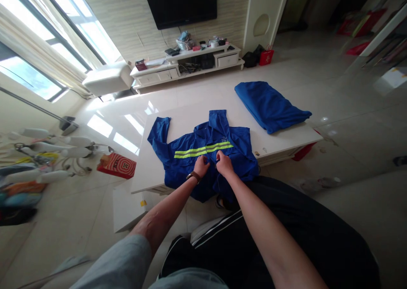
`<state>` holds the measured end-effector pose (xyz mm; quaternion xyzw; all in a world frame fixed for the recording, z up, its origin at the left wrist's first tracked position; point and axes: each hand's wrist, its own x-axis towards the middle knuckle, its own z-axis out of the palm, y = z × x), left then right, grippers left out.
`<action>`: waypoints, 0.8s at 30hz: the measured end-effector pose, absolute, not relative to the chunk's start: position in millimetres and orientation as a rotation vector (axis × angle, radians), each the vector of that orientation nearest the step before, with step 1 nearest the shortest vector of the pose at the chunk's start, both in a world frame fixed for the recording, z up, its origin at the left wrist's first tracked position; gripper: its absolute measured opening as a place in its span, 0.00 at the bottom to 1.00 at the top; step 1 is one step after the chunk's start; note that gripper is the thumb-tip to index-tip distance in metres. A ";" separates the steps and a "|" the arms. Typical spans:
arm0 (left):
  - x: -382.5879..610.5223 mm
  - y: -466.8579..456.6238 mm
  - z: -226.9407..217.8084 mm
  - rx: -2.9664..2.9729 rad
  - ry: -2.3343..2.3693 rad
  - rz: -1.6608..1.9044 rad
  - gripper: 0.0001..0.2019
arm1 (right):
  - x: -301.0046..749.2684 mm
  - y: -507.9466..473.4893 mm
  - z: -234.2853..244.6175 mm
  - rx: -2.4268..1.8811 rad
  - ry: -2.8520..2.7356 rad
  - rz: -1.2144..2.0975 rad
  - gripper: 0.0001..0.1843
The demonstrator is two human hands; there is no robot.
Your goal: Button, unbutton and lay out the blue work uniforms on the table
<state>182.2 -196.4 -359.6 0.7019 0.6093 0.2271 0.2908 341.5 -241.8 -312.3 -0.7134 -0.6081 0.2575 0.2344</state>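
Note:
A blue work jacket (pixel 187 157) with a yellow-green reflective stripe lies spread front-up on a white low table (pixel 190 119). Its left sleeve stretches toward the table's left edge and its hem hangs over the near edge. My left hand (pixel 201 166), with a watch on the wrist, pinches the jacket's front edge just below the stripe. My right hand (pixel 224 163) pinches the other front edge right beside it. Both hands are closed on the fabric at the middle opening.
A second blue garment (pixel 270 104) lies folded at the table's far right. A red box (pixel 117 165) sits on the floor to the left, near a white drying rack (pixel 47 153). A white TV cabinet (pixel 187 64) stands against the far wall.

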 end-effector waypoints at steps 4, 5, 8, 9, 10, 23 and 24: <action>198.4 -188.0 -361.7 1.816 1.737 0.598 0.10 | 339.9 -240.9 -308.8 -1.991 -1.664 0.735 0.16; 201.2 -187.3 -361.9 1.800 1.763 0.592 0.10 | 339.0 -241.0 -308.1 -2.009 -1.667 0.743 0.14; 206.4 -187.6 -361.8 1.795 1.789 0.586 0.07 | 335.3 -242.0 -306.5 -2.101 -1.733 0.749 0.18; 207.1 -188.5 -361.5 1.812 1.777 0.593 0.06 | 334.2 -242.5 -306.2 -2.134 -1.765 0.742 0.20; 207.2 -189.7 -361.2 1.837 1.754 0.604 0.05 | 333.5 -243.0 -306.0 -2.161 -1.789 0.731 0.21; 194.6 -201.9 -353.8 2.050 1.477 0.660 0.07 | 339.0 -230.8 -308.9 -2.264 -1.579 0.733 0.17; 194.9 -201.7 -353.4 2.057 1.463 0.658 0.07 | 337.9 -230.1 -309.7 -2.272 -1.557 0.737 0.17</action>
